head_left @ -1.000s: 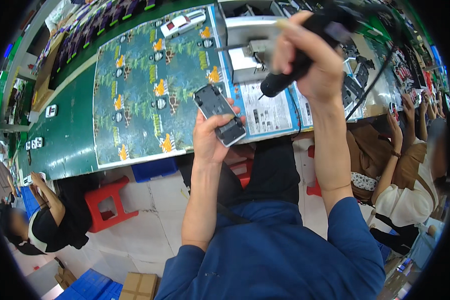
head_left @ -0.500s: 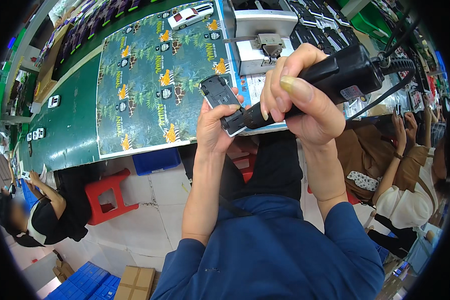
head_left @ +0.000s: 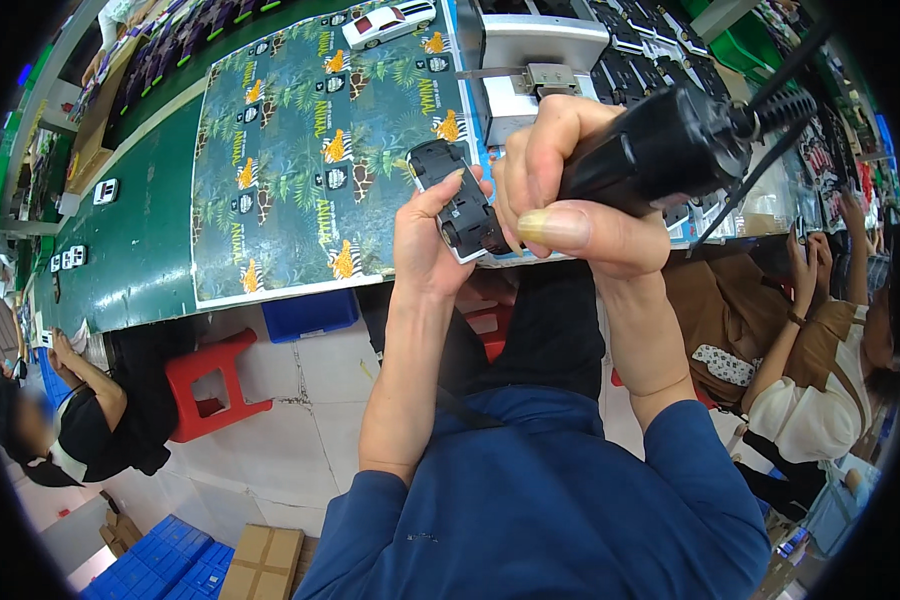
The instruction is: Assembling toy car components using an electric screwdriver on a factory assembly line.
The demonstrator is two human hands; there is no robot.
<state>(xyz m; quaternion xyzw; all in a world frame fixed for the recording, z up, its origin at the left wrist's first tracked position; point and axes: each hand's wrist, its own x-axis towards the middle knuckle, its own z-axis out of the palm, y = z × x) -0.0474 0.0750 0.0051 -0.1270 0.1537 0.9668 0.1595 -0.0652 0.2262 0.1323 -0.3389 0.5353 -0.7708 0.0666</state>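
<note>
My left hand (head_left: 423, 245) is closed around a toy car (head_left: 452, 203), its black underside turned up and a thin white edge showing below. The thumb presses on the car's side. In my right hand (head_left: 595, 225) is a black electric screwdriver (head_left: 650, 150), fingers wrapped round its body and a cable running from its rear end. The screwdriver's front end points at the near end of the car's underside. Its tip is mostly hidden behind my fingers, so I cannot tell whether it touches a screw.
A printed mat (head_left: 300, 170) covers the green table, with a white toy car (head_left: 388, 24) at its far edge. Beyond my right hand stands a metal device (head_left: 545, 50), beside rows of black car bases (head_left: 660, 45). Co-workers sit left and right; a red stool (head_left: 210, 385) stands left.
My left thumb has shifted up along the car's side, and the car is slightly turned. My right hand and the screwdriver have moved a little left, the screwdriver now pointing more steeply.
</note>
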